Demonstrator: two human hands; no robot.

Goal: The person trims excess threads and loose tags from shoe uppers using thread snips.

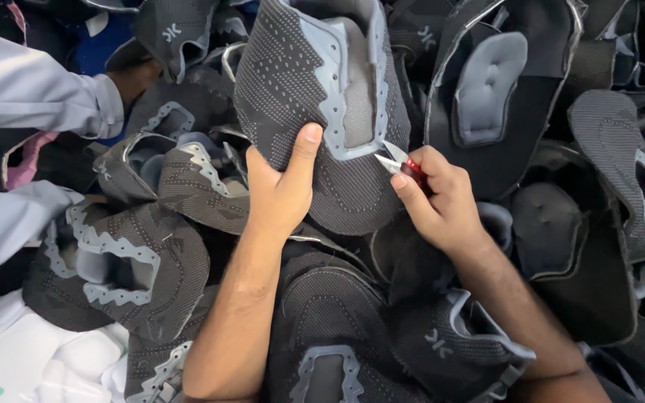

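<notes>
Left hand: the person's left hand (281,190) is wrapped around the lower edge of a dark grey knit shoe upper (315,97), thumb pressed flat on the outside and pointing up, the other fingers tucked behind the fabric where you can't see them.

Shoe upper: held up roughly in the top middle of the view, above the heap, with its light grey trim around the opening facing the camera. Dotted knit pattern all over it.

Right hand: the right hand (438,198) is pinched closed on a small pair of thread snips (397,160) with a red grip, fingers curled in tight around it.

Snips: the silver tips sit slightly parted and touch the lower corner of the light grey trim on the held upper, just right of the left thumb.

Pile: pretty much the whole surface underneath is a pile of shoe uppers (337,321), same dark knit with grey trim, overlapping every which way. Some at the upper right lie inside-out, showing a padded grey heel piece (487,86).

Other person: on the left edge there are light grey sleeves (31,93) of somebody else, with a hand (132,78) down among the uppers, well apart from the wearer's hands.

Bottom left: a bit of white material (31,358) pokes out from under the pile.
</notes>
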